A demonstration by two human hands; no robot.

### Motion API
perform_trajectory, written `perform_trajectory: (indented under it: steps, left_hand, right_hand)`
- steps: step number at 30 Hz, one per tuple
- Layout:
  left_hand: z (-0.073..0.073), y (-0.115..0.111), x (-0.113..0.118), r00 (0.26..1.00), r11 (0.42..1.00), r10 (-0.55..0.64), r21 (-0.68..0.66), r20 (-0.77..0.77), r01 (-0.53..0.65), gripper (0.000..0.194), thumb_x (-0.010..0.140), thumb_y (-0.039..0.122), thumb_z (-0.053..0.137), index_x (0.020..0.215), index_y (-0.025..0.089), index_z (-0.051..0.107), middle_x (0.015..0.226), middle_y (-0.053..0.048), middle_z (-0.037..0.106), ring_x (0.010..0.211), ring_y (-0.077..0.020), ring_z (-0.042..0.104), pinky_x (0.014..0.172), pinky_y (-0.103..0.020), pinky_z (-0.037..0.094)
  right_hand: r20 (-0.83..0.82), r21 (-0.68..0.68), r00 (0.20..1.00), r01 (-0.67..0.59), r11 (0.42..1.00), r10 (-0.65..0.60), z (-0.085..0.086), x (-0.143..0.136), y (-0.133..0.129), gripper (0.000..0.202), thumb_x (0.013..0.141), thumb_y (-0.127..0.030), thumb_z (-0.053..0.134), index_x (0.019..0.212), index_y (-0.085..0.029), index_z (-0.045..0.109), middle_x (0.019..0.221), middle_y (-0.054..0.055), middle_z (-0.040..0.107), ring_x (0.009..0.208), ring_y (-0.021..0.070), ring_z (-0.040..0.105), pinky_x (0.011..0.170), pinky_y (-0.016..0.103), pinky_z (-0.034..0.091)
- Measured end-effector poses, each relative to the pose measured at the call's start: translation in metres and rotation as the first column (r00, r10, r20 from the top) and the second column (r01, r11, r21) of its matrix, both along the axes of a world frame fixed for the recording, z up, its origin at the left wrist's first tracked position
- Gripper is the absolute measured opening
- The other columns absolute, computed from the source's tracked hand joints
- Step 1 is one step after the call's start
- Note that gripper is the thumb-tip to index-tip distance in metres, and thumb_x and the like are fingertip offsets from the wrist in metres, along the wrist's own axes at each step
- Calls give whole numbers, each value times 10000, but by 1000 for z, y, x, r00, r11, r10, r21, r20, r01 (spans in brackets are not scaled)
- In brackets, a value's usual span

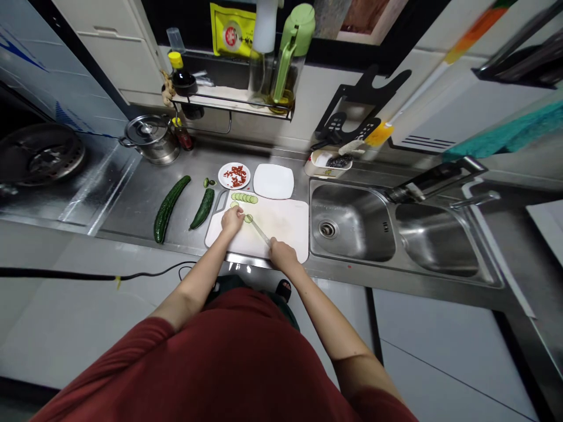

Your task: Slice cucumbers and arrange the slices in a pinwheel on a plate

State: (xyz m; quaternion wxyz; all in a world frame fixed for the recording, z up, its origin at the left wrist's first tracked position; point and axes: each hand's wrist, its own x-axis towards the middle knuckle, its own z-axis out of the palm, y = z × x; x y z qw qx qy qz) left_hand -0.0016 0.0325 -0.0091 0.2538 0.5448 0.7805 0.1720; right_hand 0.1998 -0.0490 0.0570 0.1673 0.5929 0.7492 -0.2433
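My right hand [282, 256] is wrapped round the handle of a knife [261, 232], its blade pointing up and left across the white cutting board [285, 225]. At the blade's tip is a round cucumber slice [248, 218]. My left hand [232, 221] is over the board's left part with fingers curled together; whether something is in them is hidden. Just above its fingers another pale slice [234, 204] shows in part. A row of overlapping cucumber slices [244, 198] lies along the board's top left. Left of the board are a shorter cut cucumber [203, 208] and a long whole cucumber [172, 209].
Behind the board stand a plate of chopped red pieces [226, 170] and a white square plate [273, 180]. Small green cucumber ends [206, 182] lie nearby. A double sink [352, 225] is to the right; a lidded steel pot [152, 140] and a wok [39, 158] are left.
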Motion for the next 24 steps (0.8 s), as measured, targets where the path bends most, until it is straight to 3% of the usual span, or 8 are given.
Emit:
perform_trajectory:
  steps: [24]
  left_hand:
    - [-2,1,-1,1000,1000,-4,3,-3,4,138,799,326,601,919,266,635,877,-6,680,869,-176,610,726,-266,423]
  right_hand:
    - [3,7,1000,-8,1000,8,-2,0,2,249,888,-128,370,1109,-143,482,1010,158,663,923,253,647,736,329,465]
